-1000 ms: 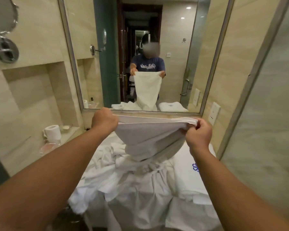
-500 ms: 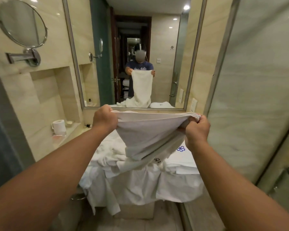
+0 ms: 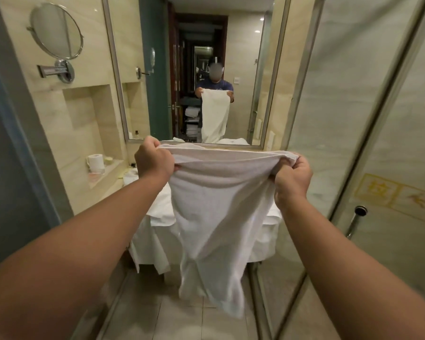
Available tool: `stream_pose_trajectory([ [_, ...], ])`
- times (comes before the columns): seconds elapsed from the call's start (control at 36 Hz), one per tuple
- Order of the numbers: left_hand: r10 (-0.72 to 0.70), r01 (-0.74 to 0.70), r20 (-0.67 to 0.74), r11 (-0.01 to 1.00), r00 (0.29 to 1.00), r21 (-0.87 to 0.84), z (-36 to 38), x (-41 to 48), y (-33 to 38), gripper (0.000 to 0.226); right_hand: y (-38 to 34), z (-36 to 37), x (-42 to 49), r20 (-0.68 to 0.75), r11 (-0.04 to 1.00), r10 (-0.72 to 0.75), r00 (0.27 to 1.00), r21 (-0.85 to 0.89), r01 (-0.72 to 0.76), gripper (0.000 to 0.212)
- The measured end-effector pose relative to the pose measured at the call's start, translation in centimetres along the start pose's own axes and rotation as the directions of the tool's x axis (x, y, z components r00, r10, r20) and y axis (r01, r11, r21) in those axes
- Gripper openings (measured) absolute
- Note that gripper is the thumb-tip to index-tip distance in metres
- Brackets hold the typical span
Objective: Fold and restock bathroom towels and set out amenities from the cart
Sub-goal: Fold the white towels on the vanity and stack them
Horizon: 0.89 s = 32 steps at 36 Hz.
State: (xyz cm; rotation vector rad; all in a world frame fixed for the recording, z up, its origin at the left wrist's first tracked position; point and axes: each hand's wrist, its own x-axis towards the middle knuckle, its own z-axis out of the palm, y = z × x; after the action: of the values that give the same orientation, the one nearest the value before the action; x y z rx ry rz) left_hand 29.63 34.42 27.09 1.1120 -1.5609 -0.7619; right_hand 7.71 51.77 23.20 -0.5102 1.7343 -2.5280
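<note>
Early in the job, by the look of it. One white towel is up in the air, not yet folded. The left hand and right hand are held apart, each w/ fingers curled tight round a top corner. The top edge is stretched btwn them and the rest hangs straight down in front of the vanity, toward the floor. Behind it the linen pile lies loose over the counter and drapes off the near edge, so most of the folding is prob. still left. Nothing looks restocked, and I can't make out any amenities set out (a toilet roll on the far-left ledge aside). The wall mirror shows shelves w/ stacked towels behind the person, likely the cart.

Vs half a sec ago: the towel was bunched, its lower part sagging onto the pile. Now it hangs full length, clear of the heap. Same grip on both corners. The counter sits farther off, so the person seems to have stepped back.
</note>
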Motion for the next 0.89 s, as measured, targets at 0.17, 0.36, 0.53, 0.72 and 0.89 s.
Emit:
stream_pose_trajectory([
  [0.17,-0.034,0.035,-0.027,0.999,0.999,0.023,-2.1,-1.2,-0.5,0.023,-0.9,-0.2,-1.4,0.056,1.0,0.006,0.998,-0.004,-0.006,0.023],
  [0.36,-0.228,0.189,0.191,0.962,0.955,0.199,-3.8,-2.1,-0.1,0.02,-0.4,-0.8,-2.9,0.133,0.982,0.112,0.985,-0.164,-0.09,0.022],
  [0.53,-0.212,0.088,0.231,0.888,0.95,0.452,-4.3,-1.4,-2.0,0.024,-0.6,-1.5,-3.1,0.208,0.883,0.334,0.919,-0.41,-0.228,0.013],
  [0.72,-0.339,0.04,0.384,0.791,0.859,0.61,-5.2,0.0,-1.2,0.021,0.5,-1.8,-4.0,0.256,0.958,0.205,0.945,-0.25,-0.14,0.031],
  [0.89,-0.551,0.071,0.497,0.714,0.67,0.696,-5.7,-0.5,-1.9,0.02,1.6,-1.8,-4.3,0.276,0.976,0.119,0.954,-0.211,-0.06,0.038],
])
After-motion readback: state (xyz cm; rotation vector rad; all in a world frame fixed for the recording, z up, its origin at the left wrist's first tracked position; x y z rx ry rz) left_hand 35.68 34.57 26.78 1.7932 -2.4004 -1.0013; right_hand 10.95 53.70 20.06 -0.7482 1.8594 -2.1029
